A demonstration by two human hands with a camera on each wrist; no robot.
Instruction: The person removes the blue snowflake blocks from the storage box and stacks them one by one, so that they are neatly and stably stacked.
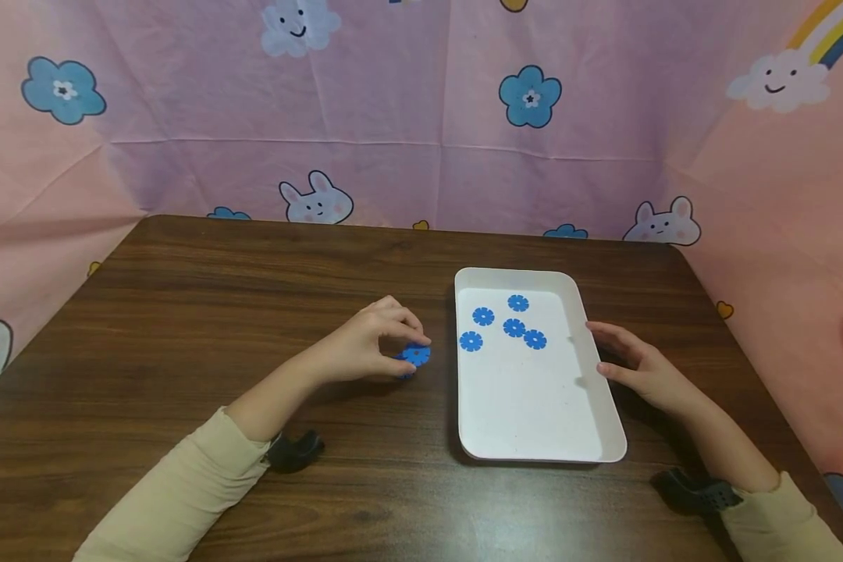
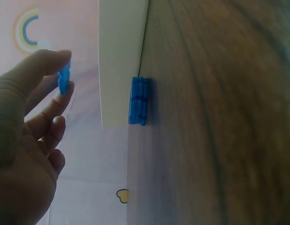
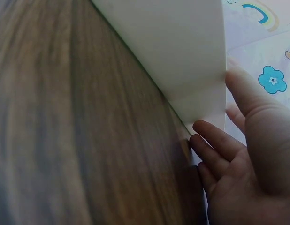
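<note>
In the head view my left hand (image 1: 365, 342) pinches a blue notched plastic disc (image 1: 417, 355) between thumb and fingers, just left of the white tray (image 1: 534, 421). The left wrist view shows this disc (image 2: 64, 80) edge-on, raised off the table. More blue discs (image 2: 138, 101) lie stacked on the wood below it, against the tray's side in that view. Several flat blue discs (image 1: 483, 316) lie in the tray's far half, two of them touching. My right hand (image 1: 656, 378) is at the tray's right side, its relaxed fingers touching the outer wall (image 3: 182, 56).
The tray stands on a dark wooden table (image 1: 253, 265), right of centre. A pink and purple printed cloth (image 1: 407, 94) hangs behind the table and along its sides. Black straps circle both wrists, below beige sleeves (image 1: 176, 492).
</note>
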